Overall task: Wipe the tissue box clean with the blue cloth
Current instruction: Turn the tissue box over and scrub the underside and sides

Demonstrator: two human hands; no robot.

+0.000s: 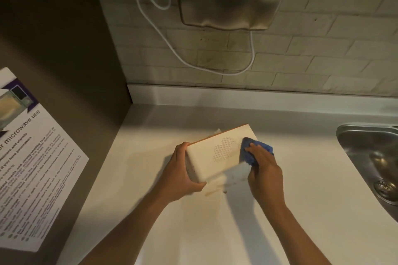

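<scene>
Right, I read scene big to small. Pale bench [301, 200] carries everything; steel sink [370, 157] at right edge. Tissue box [217, 155] mid-bench, tilted up, broad face toward me. Left hand [181, 174] clamps its near-left end, fingers wrapped over top, thumb under. Right hand [263, 165] presses blue cloth [256, 150] on box's right end, fingers flat over it. My worry: hard rightward stroke could twist box out of left grip; cloth may slip off edge, leaving dotted centre unwiped.

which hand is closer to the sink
Right. The right hand presses the blue cloth on the tissue box end toward the sink; the left hand grips the far end.
</scene>
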